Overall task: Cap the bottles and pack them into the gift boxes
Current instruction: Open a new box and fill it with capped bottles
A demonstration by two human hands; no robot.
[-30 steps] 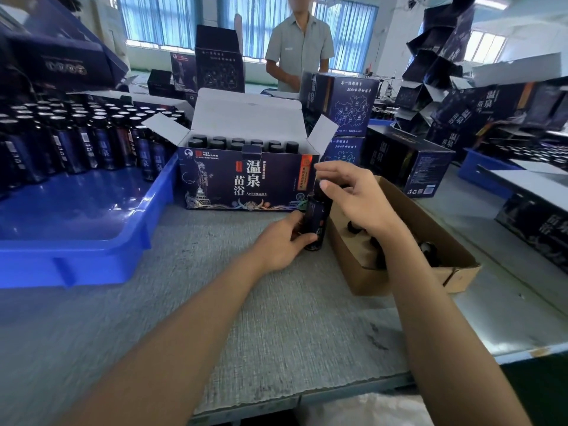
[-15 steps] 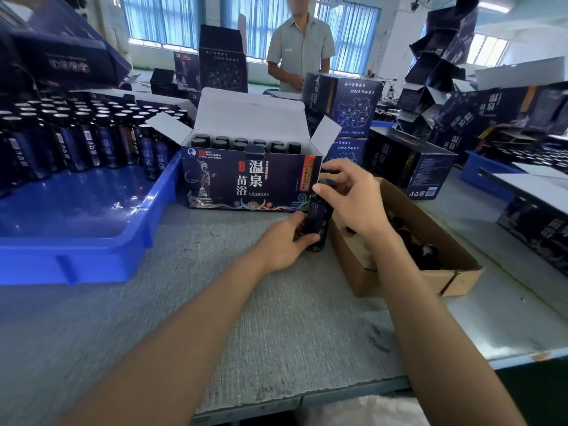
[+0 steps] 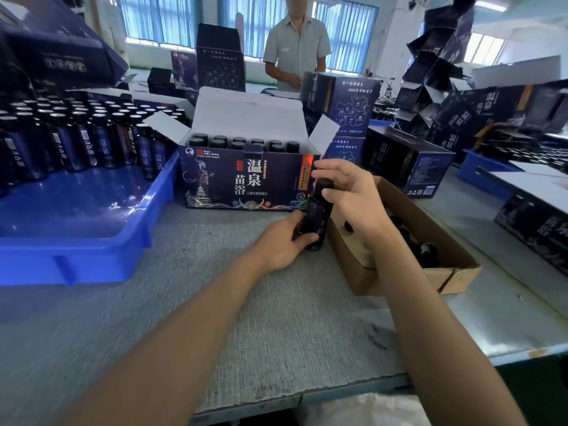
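Both forearms reach in from the bottom edge over the grey table (image 3: 276,339), converging toward its middle. The left hand (image 3: 281,241) lies low, its side near the tabletop, fingers and thumb wrapped around the lower body of a dark bottle (image 3: 317,218) that stands upright on the table. The right hand (image 3: 349,193) arches over the bottle from the right with the wrist raised. Its thumb and forefinger pinch the black cap (image 3: 322,183) at the bottle's neck, and the other fingers are loosely curved. Just right of the bottle, under the right forearm, sits a brown cardboard box (image 3: 399,282) holding loose black caps (image 3: 425,250). Right behind the bottle stands the open gift box (image 3: 242,179), flaps up, with rows of capped bottles (image 3: 236,142) inside. To the left, a blue tray (image 3: 76,238) carries more bottles (image 3: 76,133) along its far side. Further dark boxes (image 3: 347,99) are stacked beyond, and a person in a grey shirt (image 3: 296,47) stands at the far side.
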